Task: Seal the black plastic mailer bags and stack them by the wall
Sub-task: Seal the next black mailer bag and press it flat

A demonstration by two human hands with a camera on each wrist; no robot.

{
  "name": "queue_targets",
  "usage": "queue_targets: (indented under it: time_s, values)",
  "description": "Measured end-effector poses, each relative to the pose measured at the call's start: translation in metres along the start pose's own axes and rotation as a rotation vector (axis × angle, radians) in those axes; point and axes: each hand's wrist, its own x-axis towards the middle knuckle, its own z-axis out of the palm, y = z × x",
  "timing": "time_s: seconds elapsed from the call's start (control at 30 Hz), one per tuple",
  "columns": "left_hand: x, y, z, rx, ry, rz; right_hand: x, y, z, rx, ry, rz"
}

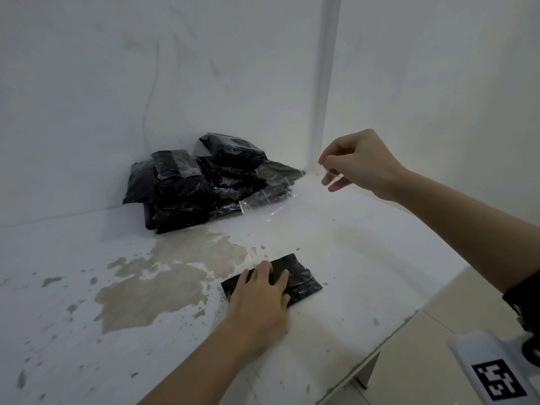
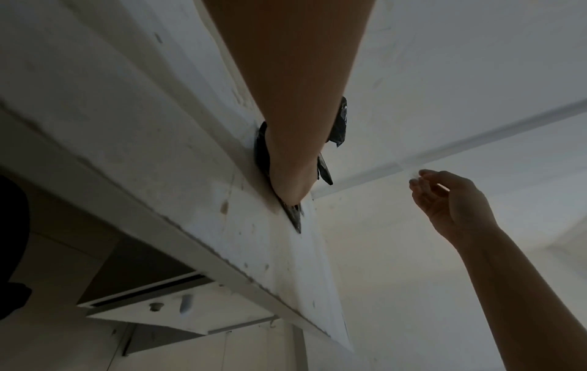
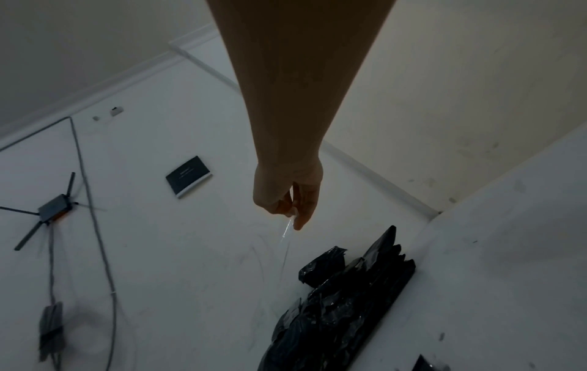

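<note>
A black plastic mailer bag (image 1: 295,280) lies flat near the front right edge of the white table (image 1: 336,258), folded over on itself; what it holds cannot be made out. The left hand (image 1: 263,290) lies on it palm down with fingers spread and nearly straight, pressing it onto the table. The right hand (image 1: 355,165) is raised above the back right corner, thumb and forefinger pinching a thin clear strip (image 3: 287,229), likely a peel-off liner, that hangs from the fingertips. At the back edge, against the wall (image 1: 87,83), sits a loose pile of mailer bags (image 1: 204,182), several overlapping and leaning on one another, some with clear tape or film catching light. A patch of worn paint (image 1: 163,276) marks the table's middle, left of the pressed bag. In the right wrist view a router with antennas (image 3: 52,208), a grey cable (image 3: 95,226) and a small dark box (image 3: 189,177) are fixed to the wall.
</note>
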Motion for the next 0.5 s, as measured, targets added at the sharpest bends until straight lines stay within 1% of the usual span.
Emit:
queue_targets:
  time_s: [0.13, 0.23, 0.27, 0.33, 0.4, 0.43, 0.5]
  values:
    - [-0.001, 0.008, 0.002, -0.063, 0.069, -0.110, -0.003, -0.008, 0.005, 0.040, -0.051, 0.013]
    - [-0.007, 0.010, -0.003, -0.133, 0.278, -0.119, -0.007, -0.013, 0.009, 0.033, -0.077, 0.002]
    - [-0.009, 0.011, -0.003, -0.196, 0.254, -0.150, -0.009, -0.014, 0.010, 0.035, -0.088, 0.002]
    - [-0.009, 0.011, 0.002, -0.405, 0.162, -0.228, -0.012, -0.015, 0.011, 0.042, -0.108, 0.006]
    - [-0.011, 0.003, 0.001, -0.681, 0.133, -0.290, -0.016, -0.015, 0.013, 0.046, -0.126, 0.012]
    - [-0.012, -0.004, -0.002, -0.845, 0.087, -0.300, -0.018, -0.014, 0.014, 0.045, -0.134, 0.016]
    - [-0.018, -0.020, -0.009, -1.155, -0.099, -0.255, -0.022, -0.011, 0.016, 0.041, -0.146, 0.026]
